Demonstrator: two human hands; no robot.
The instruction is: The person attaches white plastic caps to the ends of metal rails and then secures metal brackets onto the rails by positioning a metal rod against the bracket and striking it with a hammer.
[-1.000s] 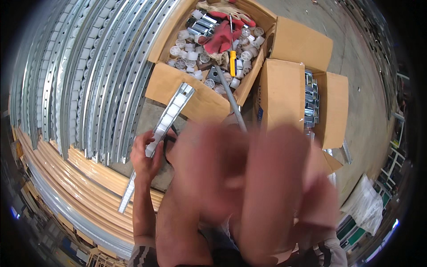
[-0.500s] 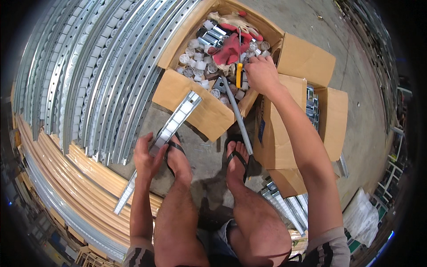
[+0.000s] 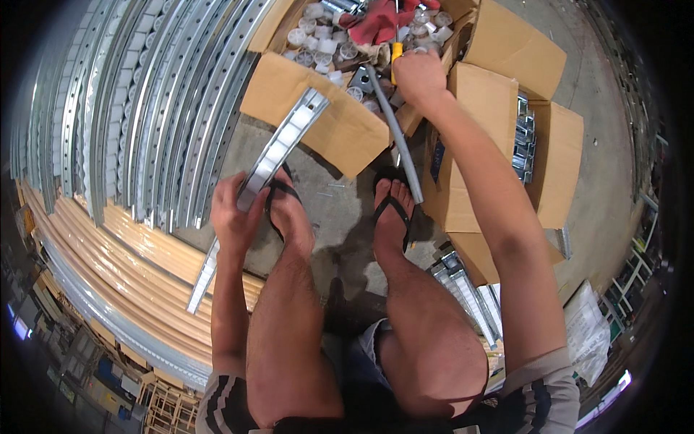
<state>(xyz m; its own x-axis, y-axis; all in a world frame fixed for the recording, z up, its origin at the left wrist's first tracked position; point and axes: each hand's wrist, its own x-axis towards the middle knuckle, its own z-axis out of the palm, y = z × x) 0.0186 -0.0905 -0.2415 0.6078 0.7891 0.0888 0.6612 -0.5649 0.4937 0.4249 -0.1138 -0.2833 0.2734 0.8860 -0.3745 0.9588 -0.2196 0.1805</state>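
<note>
My left hand (image 3: pixel 237 206) is closed around a long metal roller track (image 3: pixel 278 148), a channel with a row of white rollers. The track slants up over my left foot, its far end over a carton flap. At the open carton's right side, my right hand (image 3: pixel 421 78) is closed at the handle of a yellow-handled screwdriver (image 3: pixel 397 52); its fingertips are partly hidden. In the carton lie loose white plastic rollers (image 3: pixel 327 46) and a red-palmed work glove (image 3: pixel 376 22). A grey metal rod (image 3: pixel 396 134) leans from the carton to the floor by my right foot.
Many roller tracks (image 3: pixel 148 108) lie in rows at left, above tan pipes (image 3: pixel 137 271). A second carton (image 3: pixel 481 152) of metal parts (image 3: pixel 524 137) stands at right, with short track pieces (image 3: pixel 466 296) below it. My sandalled feet are on the concrete floor.
The view has tilted so everything sits higher in the picture. My right hand has moved left onto the screwdriver handle. My left hand keeps hold of the roller track.
</note>
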